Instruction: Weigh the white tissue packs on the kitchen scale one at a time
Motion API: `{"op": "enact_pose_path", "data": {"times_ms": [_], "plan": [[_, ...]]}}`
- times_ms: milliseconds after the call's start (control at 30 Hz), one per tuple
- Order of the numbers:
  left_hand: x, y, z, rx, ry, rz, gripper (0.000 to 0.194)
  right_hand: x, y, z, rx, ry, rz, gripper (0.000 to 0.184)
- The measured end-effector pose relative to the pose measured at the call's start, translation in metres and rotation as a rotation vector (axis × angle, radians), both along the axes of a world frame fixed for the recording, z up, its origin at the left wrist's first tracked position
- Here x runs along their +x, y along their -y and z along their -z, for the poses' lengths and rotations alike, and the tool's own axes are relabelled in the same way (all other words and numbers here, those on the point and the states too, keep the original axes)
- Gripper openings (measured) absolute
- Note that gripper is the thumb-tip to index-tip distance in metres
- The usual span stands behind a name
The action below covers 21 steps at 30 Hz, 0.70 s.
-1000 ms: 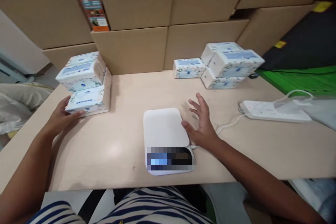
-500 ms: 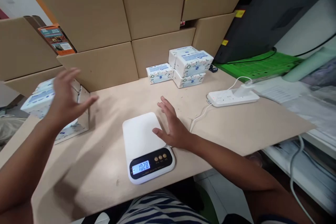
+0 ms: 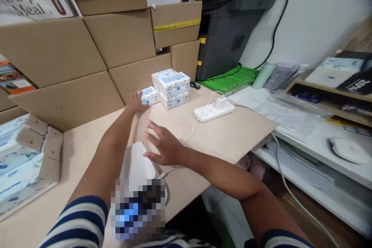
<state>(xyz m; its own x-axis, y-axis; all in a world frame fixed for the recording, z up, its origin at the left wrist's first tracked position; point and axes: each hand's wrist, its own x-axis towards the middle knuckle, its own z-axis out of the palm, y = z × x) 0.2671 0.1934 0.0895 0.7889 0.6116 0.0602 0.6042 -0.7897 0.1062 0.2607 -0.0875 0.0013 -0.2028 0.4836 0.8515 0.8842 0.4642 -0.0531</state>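
My left hand (image 3: 137,103) is at the left end of a small white and pale-blue tissue pack (image 3: 150,96) by the cardboard boxes. Its fingers are spread, with the thumb along the pack's front; a firm hold does not show. More tissue packs (image 3: 174,85) are stacked just right of it. Over the right edge of a white kitchen scale (image 3: 136,162), my right hand (image 3: 164,145) hovers with fingers apart and nothing in them. The scale's display end is blurred into blocks, and my left forearm covers part of its left side.
Piled cardboard boxes (image 3: 87,97) wall off the back. Another group of tissue packs (image 3: 26,166) sits at the left. A white power strip (image 3: 213,112) with a cable lies to the right. Beyond stand a dark printer (image 3: 223,38) and a white shelf (image 3: 314,151).
My left hand has moved from the left-hand tissue packs across to the small pack at the back. My right hand stays near the scale. The view has turned right.
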Motion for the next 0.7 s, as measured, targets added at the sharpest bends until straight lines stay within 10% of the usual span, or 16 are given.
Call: {"op": "enact_pose_path", "data": {"times_ms": [267,700], "plan": [[-0.026,-0.029,-0.008,-0.118,0.057,-0.097,0.12,-0.011,0.006,-0.002,0.024,-0.075,-0.106,0.12],[-0.171,0.0,0.024,-0.432,0.6,-0.115,0.089,0.007,0.011,0.005,-0.187,-0.393,-0.009,0.096]]}}
